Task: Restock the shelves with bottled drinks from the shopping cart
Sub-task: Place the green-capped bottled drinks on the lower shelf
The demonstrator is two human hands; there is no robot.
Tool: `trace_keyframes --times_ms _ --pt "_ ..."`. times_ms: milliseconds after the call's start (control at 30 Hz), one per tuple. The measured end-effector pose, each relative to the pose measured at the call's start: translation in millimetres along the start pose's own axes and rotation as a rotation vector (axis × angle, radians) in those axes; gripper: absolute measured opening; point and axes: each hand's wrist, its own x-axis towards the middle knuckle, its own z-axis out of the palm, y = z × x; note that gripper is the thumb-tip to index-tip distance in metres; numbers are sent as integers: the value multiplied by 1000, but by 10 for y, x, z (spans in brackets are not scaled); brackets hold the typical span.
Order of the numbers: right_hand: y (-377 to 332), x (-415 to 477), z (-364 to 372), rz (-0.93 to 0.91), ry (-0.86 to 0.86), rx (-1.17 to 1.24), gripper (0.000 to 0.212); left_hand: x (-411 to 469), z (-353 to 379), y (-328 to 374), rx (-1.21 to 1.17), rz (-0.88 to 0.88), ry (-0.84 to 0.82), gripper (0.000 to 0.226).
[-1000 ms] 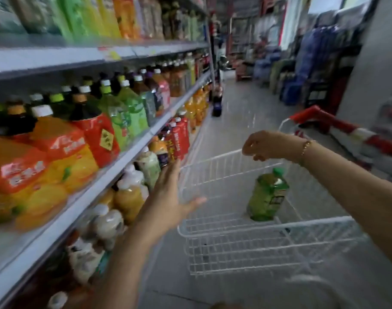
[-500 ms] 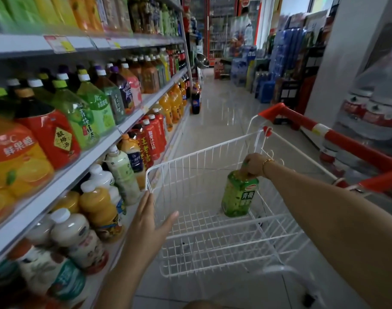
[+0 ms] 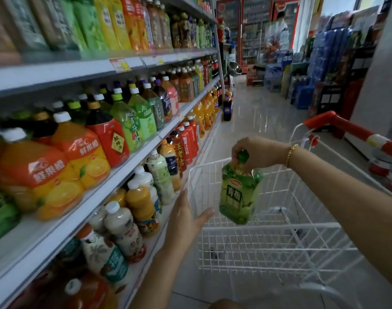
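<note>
Since half a second ago the bottle (image 3: 240,192) is coming up out of the cart (image 3: 268,230): it was standing on the basket floor, now it is hanging above it, tilted, clear of the wire. The right hand (image 3: 256,152) is pinching it by the green cap and neck only, fingers closed on it. The left hand (image 3: 186,216) is moving in closer, spread wide, palm turned toward the bottle, holding nothing, just beside the cart's near rim. Risks, as a guess: a cap-only pinch on a full, heavy bottle is slipping easily, so a drop into the cart or onto the floor (image 3: 257,121) is possible before the left hand is supporting the base; swinging it left could also be knocking the front-row bottles on the shelves (image 3: 132,159), which are packed tight with few gaps showing. Cart looks otherwise empty, so this is likely the last bottle. Surroundings: a shop aisle, glossy pale tile floor, white metal shelves full of juice and tea along the left, stacked drink crates and coolers at the far end, dim lighting.
</note>
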Motion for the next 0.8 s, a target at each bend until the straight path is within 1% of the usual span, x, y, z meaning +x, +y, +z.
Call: trace_keyframes --times_ms 67,100,167,200,267,333,500,567,600,667,700,733,800 --pt "-379 -30 -298 -129 52 -65 22 -34 -131 66 -80 46 13 103" --pt "-559 -51 -444 -200 78 -95 27 -52 -251 138 -150 64 9 103" --pt "-917 -107 -707 -353 128 -97 37 -54 -551 240 -284 93 -52 97" --pt "-1087 -132 -813 -423 139 -80 38 -55 -730 277 -320 102 -78 92" --pt "-1414 -161 -965 -546 134 -44 38 -79 -1108 293 -335 113 -55 89" --pt "-1725 -156 -1036 -662 124 -17 35 -189 -1454 272 -323 113 44 90" --pt "-2451 -58 -976 -900 106 35 34 -692 -2077 117 -171 91 320 85" --pt "-2715 -1 -904 -1001 143 86 31 -888 -2237 25 -118 61 484 84" --pt "-2829 43 -863 -1049 201 122 30 -972 -2307 -15 -83 42 579 82" --pt "-2987 172 -766 -1083 349 253 32 -1109 -2452 -115 -3 -8 762 79" --pt "-3034 251 -690 -1051 385 336 33 -1160 -2523 -185 30 -32 839 79" --pt "-3062 343 -585 -991 395 385 31 -1201 -2590 -257 52 -58 897 80" --pt "-3088 559 -269 -812 348 310 28 -1226 -2719 -437 77 -119 984 83"
